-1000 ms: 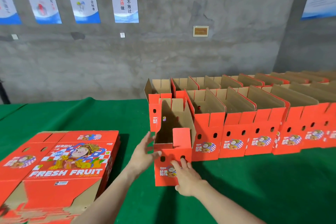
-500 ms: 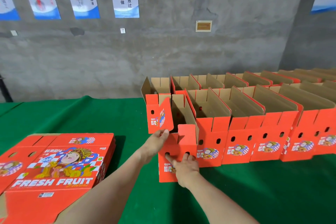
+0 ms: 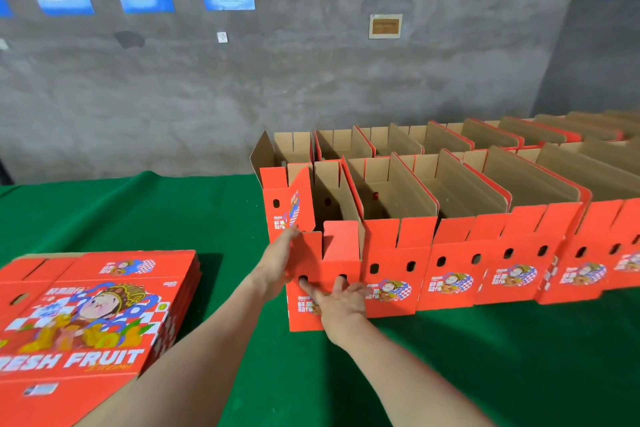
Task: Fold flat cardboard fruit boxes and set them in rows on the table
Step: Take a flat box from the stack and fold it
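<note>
A folded red fruit box (image 3: 341,246) stands open-topped at the left end of the front row of folded boxes (image 3: 485,267), touching its neighbour. My left hand (image 3: 277,263) lies flat against the box's left side, fingertips up near the side flap. My right hand (image 3: 341,298) presses on the front face with straight, spread fingers, the index finger reaching to the left handle hole. A stack of flat red boxes (image 3: 97,305) printed FRESH FRUIT lies at the near left on the green table (image 3: 156,218).
A back row of folded boxes (image 3: 398,142) stands behind the front row, both running off to the right. A grey concrete wall (image 3: 311,80) with posters rises behind the table. Green cloth shows between the stack and the rows and along the near edge.
The box has slid back and right until it lines up with the front row. My left hand went from its top left corner to its side, while my right hand stayed on the front face.
</note>
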